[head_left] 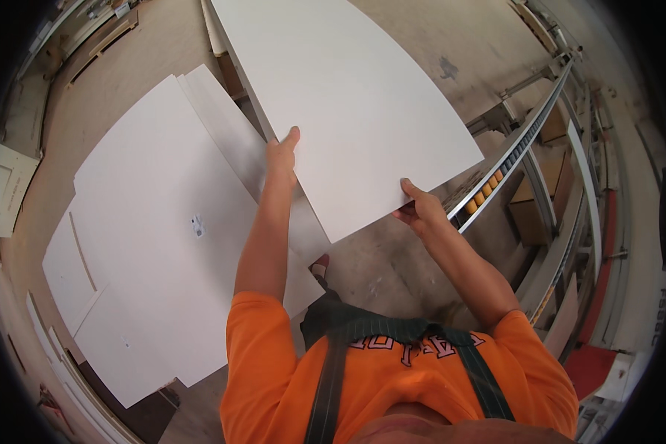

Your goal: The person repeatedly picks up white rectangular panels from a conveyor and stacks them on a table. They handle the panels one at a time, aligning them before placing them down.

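The left hand [280, 157] and right hand [422, 209] hold the board [348, 111] by its left and near edges, most of it past them.

On my feed I see a large, plain white panel [340, 111], held at its near end, broad face showing across the upper middle, lowest corner near frame centre.
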Tool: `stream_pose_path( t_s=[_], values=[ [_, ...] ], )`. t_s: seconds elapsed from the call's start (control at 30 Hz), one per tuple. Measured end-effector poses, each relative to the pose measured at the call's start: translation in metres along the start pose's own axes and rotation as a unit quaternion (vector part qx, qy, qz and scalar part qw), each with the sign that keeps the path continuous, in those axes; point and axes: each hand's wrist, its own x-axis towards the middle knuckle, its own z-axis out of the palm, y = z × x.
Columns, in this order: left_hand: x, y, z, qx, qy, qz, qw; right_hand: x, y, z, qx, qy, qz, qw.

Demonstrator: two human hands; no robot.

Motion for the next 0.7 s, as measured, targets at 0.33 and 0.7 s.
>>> stream_pose_path(
  t_s=[0.33,0.7],
  values=[
    [0.126,-0.034,-0.030,0.100,0.045,0.134,0.985,0.085,0.003,0.062,0.018,-0.037,0.011,0.999],
    [0.210,-0.128,-0.059,0.463,0.155,0.213,0.846,0.184,0.016,0.070,-0.206,-0.086,0.090,0.971]
  ],
)
